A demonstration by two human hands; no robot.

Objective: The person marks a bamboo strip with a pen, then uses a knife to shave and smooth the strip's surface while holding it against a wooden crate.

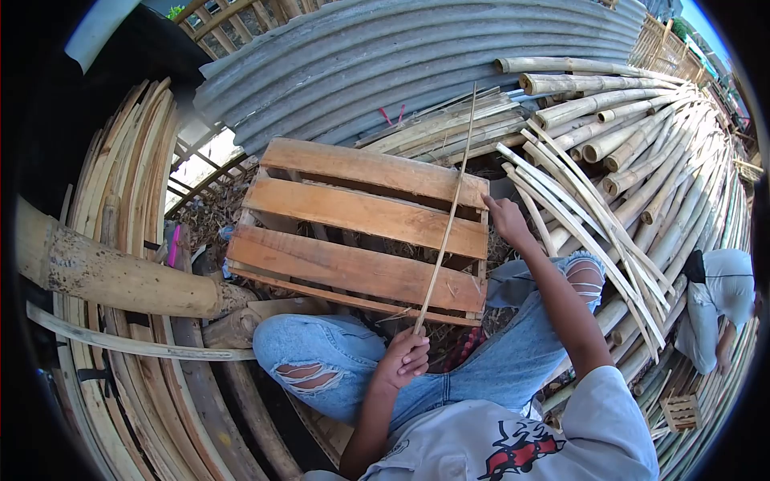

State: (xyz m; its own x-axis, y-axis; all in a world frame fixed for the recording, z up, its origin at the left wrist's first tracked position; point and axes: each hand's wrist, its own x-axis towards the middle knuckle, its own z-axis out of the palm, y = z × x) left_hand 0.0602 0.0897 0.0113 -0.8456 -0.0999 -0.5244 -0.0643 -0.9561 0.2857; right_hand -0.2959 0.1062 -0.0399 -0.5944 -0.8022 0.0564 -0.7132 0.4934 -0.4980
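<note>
Left hand (405, 358), near centre: fingers curled tight round the near end of the strip (449, 212). The strip is thin and pale. It runs from that fist away over the pallet (353, 212), leaning slightly right, and its far tip lies before the metal sheet (385, 56).

Right hand (505, 218): it rests at the pallet's far right corner, just right of the strip. We cannot tell how far open it is, or whether it grips anything.

The pallet lies flat beyond the knees, which are in torn jeans (321, 353).

Shirt (521, 445): red-and-black print, which we cannot read.

Poles (642, 152) are stacked to the right and slats (128, 184) to the left. A second person (718, 301) crouches at the right edge, well apart.
</note>
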